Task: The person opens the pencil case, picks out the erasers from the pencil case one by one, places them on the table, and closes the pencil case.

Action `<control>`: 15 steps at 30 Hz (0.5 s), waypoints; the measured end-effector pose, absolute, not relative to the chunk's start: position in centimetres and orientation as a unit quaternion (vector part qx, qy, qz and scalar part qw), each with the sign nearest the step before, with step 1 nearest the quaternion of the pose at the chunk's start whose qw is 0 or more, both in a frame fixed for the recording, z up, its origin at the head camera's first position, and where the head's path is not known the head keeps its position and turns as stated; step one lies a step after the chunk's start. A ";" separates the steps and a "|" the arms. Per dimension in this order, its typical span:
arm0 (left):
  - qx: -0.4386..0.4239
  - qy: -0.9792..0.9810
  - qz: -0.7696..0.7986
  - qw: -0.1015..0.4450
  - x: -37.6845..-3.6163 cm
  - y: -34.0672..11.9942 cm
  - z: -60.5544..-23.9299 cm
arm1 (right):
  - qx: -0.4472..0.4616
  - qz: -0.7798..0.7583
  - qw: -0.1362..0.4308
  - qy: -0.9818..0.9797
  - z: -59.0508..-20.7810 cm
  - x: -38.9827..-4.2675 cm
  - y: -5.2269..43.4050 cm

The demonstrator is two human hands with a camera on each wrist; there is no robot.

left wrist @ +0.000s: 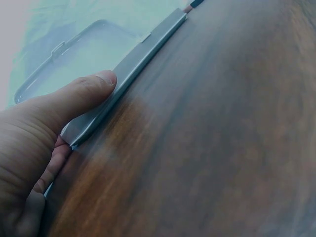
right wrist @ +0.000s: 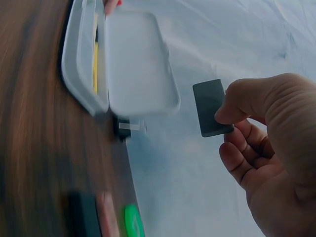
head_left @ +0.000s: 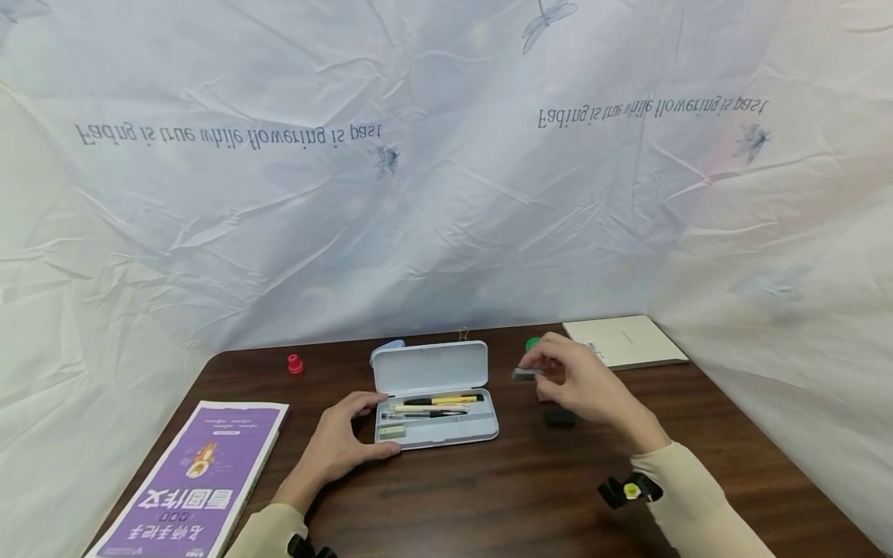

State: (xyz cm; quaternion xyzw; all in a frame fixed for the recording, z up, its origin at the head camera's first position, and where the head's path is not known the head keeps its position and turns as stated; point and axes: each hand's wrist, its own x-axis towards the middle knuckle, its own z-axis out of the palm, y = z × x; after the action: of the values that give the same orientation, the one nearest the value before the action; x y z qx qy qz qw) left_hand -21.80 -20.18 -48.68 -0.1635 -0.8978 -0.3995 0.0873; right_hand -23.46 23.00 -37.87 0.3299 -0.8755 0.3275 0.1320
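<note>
backdrop: wrinkled white printed sheet | furniture: dark wooden table

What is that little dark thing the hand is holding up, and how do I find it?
Start at the open pencil case on the brown table. Just to its right, the right hand pinches a small flat grey rectangle in the air, unlike the black block lying below.

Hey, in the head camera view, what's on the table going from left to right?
Purple book → red cap → left hand → open pencil case → right hand pinching a grey eraser → beige notebook.
</note>
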 end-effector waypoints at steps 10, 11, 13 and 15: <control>-0.163 -0.897 -0.400 0.094 -21.7 -20.2 -48.7 | 0.282 0.293 0.167 -0.898 -39.7 -21.8 29.4; -0.163 -0.898 -0.398 0.094 -21.7 -20.2 -48.6 | 0.276 0.289 0.168 -0.901 -39.9 -21.6 30.0; -0.163 -0.899 -0.397 0.092 -21.7 -20.2 -48.6 | 0.263 0.282 0.169 -0.907 -40.4 -21.1 31.0; -0.162 -0.899 -0.396 0.092 -21.6 -20.2 -48.6 | 0.251 0.278 0.169 -0.912 -41.0 -20.6 32.0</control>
State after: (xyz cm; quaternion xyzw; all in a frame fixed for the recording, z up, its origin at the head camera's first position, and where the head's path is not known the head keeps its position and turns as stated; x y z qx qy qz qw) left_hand -21.65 -20.22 -48.62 -0.1616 -0.8992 -0.3961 0.0919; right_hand -20.63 32.01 -40.96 0.2512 -0.9115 0.2780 0.1693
